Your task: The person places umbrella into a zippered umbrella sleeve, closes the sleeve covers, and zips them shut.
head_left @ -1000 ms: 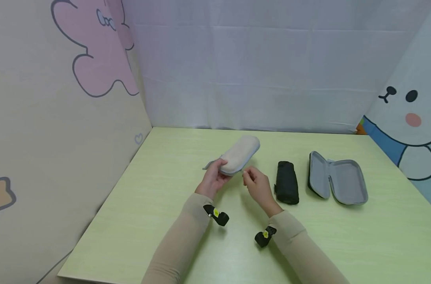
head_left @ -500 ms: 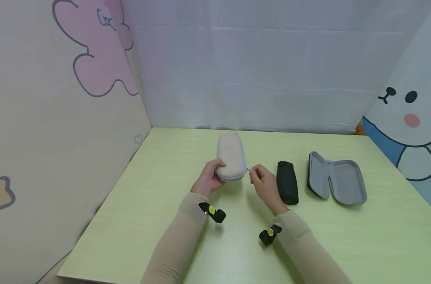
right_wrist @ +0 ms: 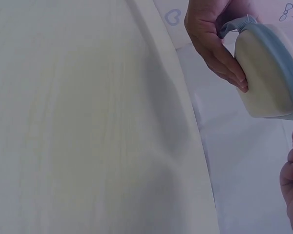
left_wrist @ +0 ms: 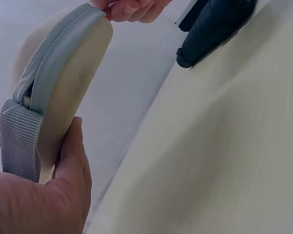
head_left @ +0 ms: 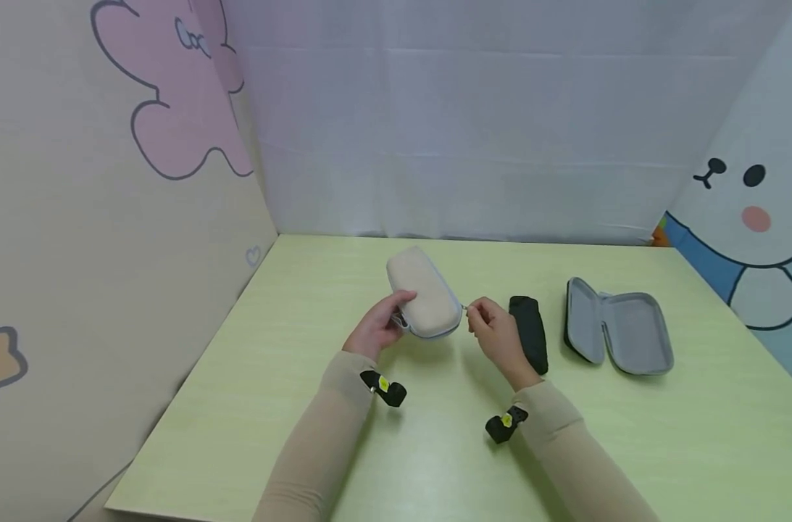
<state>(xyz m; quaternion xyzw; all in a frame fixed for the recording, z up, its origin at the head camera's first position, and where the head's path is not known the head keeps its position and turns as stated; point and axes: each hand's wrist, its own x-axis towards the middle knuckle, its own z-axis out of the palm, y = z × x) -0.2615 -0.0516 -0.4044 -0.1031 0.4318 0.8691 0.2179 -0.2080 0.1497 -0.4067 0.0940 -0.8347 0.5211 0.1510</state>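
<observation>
My left hand (head_left: 377, 328) grips a cream zip case (head_left: 424, 291) by its near left end, thumb on top, and holds it above the table. In the left wrist view a pale blue zip band (left_wrist: 56, 58) runs along the case's side, and a ribbed grey-blue strap (left_wrist: 20, 139) loops at the held end. A small dark gap shows in the zip near that strap. At the case's right corner, the curled fingers of my right hand (head_left: 496, 335) pinch the zip pull, which they mostly hide. The right wrist view shows the case's underside over my left fingers (right_wrist: 224, 63).
A black rolled pouch (head_left: 530, 335) lies just beyond my right hand, partly hidden by it. Farther right, a grey-lined hard case (head_left: 640, 333) lies spread open on the pale green table (head_left: 239, 406). A white sheet (head_left: 467, 130) hangs behind the table's far edge.
The cream case has turned from leaning right to leaning left and come slightly nearer. My right hand has shifted right and now pinches the zip pull at the case's corner.
</observation>
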